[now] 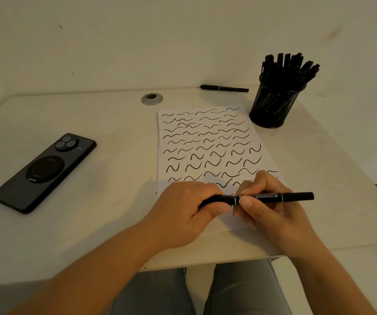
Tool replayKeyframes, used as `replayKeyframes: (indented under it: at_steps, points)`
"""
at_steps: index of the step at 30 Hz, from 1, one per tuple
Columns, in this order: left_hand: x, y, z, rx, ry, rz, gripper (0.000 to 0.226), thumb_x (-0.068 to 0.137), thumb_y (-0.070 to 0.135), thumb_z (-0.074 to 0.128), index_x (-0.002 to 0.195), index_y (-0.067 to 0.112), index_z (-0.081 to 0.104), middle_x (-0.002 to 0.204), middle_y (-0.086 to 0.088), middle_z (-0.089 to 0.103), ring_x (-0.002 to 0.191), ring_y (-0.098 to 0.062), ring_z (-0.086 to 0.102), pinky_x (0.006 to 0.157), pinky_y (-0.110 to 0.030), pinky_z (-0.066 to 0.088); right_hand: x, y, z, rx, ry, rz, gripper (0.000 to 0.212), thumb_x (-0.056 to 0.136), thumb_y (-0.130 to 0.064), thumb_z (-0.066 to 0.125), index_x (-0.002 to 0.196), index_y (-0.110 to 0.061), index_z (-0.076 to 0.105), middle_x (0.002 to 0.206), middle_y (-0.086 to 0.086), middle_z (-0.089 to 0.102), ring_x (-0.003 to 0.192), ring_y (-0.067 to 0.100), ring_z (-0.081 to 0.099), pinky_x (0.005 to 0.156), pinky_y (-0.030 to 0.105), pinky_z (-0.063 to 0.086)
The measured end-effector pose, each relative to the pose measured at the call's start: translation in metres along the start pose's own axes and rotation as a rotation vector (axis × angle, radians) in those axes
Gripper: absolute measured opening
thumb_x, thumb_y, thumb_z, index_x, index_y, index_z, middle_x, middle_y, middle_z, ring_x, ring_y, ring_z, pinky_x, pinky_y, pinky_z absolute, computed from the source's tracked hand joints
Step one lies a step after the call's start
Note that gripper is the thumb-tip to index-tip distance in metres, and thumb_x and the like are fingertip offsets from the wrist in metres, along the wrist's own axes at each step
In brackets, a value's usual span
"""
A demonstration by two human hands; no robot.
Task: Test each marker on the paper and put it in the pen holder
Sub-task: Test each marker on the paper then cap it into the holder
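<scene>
left hand (189, 209): your fingers curl round the left end of the marker (273, 197), thumb pressed on the barrel near the white ring. Firm grip, looks like the cap end.
right hand (271, 201): thumb and fingers pinch the marker's middle, just right of the left hand. The far end sticks out past your knuckles.
marker: held level, crosswise, just above the near edge of the paper (178, 133). Cannot tell whether the cap is on or coming off.
why held so: two grips either side of the ring suit pulling or pushing a cap. My guess is you're uncapping to test or recapping after.
paper: straight ahead of you, nearly filled with black squiggles. Only a small bare patch near your hands.
pen holder (273, 110): black mesh cup at the paper's far right corner, packed with black markers. Within reach of the right hand.
spare marker (224, 88): lies flat at the far table edge, left of the holder, probably untested.
phone (44, 172): face down, well left, clear of the work.
</scene>
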State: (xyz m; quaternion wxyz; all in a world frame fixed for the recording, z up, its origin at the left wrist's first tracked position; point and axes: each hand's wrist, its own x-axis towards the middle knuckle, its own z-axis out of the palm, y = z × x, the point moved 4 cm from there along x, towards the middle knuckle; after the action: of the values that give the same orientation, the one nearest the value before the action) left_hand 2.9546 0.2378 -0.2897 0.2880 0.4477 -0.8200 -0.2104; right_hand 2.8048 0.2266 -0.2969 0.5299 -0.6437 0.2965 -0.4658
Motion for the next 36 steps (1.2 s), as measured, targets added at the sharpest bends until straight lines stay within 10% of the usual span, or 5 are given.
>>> replayKeyframes:
  at_steps: [10,15,19,26,36]
  points:
    - [0.002,-0.005,-0.010,-0.039,0.117,0.005,0.035,0.089,0.041,0.038,0.096,0.018,0.063,0.073,0.028,0.045,0.069,0.006,0.046,0.063,-0.008,0.033,0.001,0.003,-0.006,0.025,0.098,0.085,0.011,0.077,-0.022,0.061,0.071,-0.030,0.064,0.059,0.000,0.064,0.053,0.013,0.053,0.050,0.019,0.044]
    - [0.000,-0.020,-0.029,-0.245,0.289,-0.200,0.006,0.084,0.040,0.058,0.086,0.044,0.062,0.073,0.017,0.061,0.059,-0.021,0.054,0.055,-0.027,0.045,0.000,0.005,-0.015,0.206,0.272,0.126,0.012,0.079,-0.017,0.062,0.069,-0.022,0.067,0.061,0.005,0.064,0.052,0.013,0.051,0.049,0.019,0.043]
    - [0.001,-0.019,-0.045,-0.324,0.385,-0.232,0.009,0.072,0.047,0.058,0.079,0.052,0.060,0.077,0.025,0.061,0.061,-0.008,0.056,0.053,-0.007,0.041,0.001,-0.004,-0.020,-0.190,0.350,0.112,0.020,0.084,-0.009,0.059,0.072,-0.024,0.065,0.066,-0.004,0.068,0.054,0.002,0.053,0.052,0.010,0.042]
    - [0.028,0.003,-0.049,-0.189,0.346,-0.101,0.011,0.080,0.034,0.064,0.080,0.044,0.059,0.083,0.022,0.063,0.069,-0.005,0.058,0.060,-0.017,0.046,0.026,-0.041,-0.007,-0.850,0.210,-0.170,0.014,0.076,-0.022,0.069,0.085,-0.033,0.067,0.072,-0.026,0.054,0.069,0.001,0.055,0.062,0.010,0.040]
    - [0.094,0.026,-0.056,0.017,0.314,0.045,0.020,0.087,0.037,0.055,0.106,0.034,0.054,0.085,0.022,0.059,0.083,0.002,0.056,0.065,-0.011,0.044,0.072,-0.058,-0.036,-0.993,0.242,-0.226,0.018,0.079,-0.027,0.066,0.096,-0.024,0.064,0.075,-0.016,0.061,0.067,-0.001,0.057,0.065,0.017,0.045]
